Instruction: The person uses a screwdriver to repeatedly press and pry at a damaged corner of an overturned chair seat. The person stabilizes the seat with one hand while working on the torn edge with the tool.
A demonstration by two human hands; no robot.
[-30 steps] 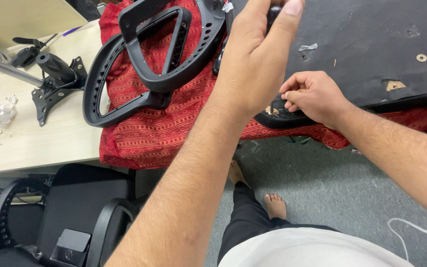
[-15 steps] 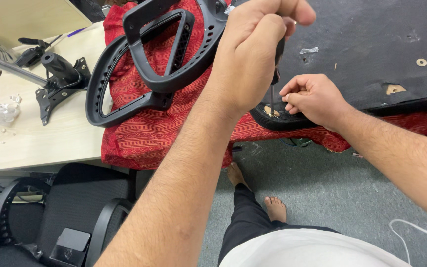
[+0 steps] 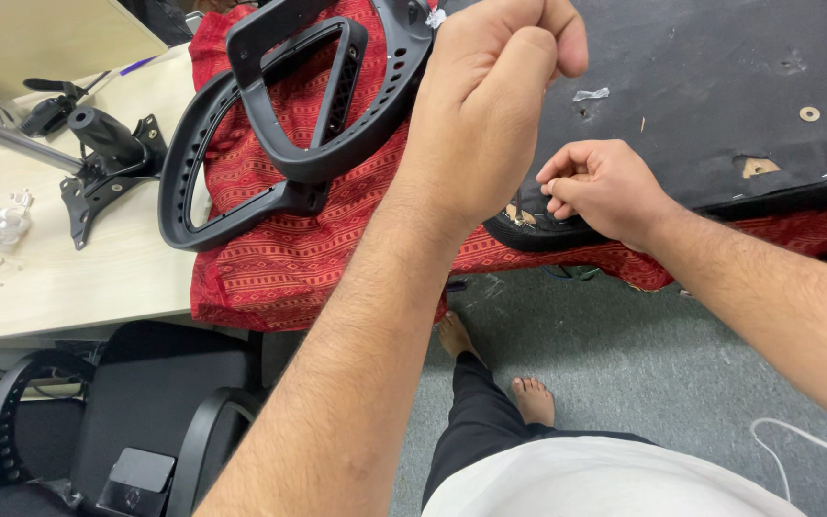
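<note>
Our right hand [image 3: 605, 187] pinches something small (too tiny to identify) at the front edge of the black chair seat base [image 3: 720, 96], which lies on the red patterned cloth [image 3: 279, 258] at the desk's near edge. Our left hand [image 3: 490, 105] is fisted, fingers closed above it; the dark tool shaft seen half a second ago is now hidden, so we cannot tell what it grips. Beside lie two smooth, curved plastic armrests [image 3: 289, 124]; a metal chair mechanism [image 3: 98, 163] sits toward the desk's [image 3: 78, 287] left edge.
</note>
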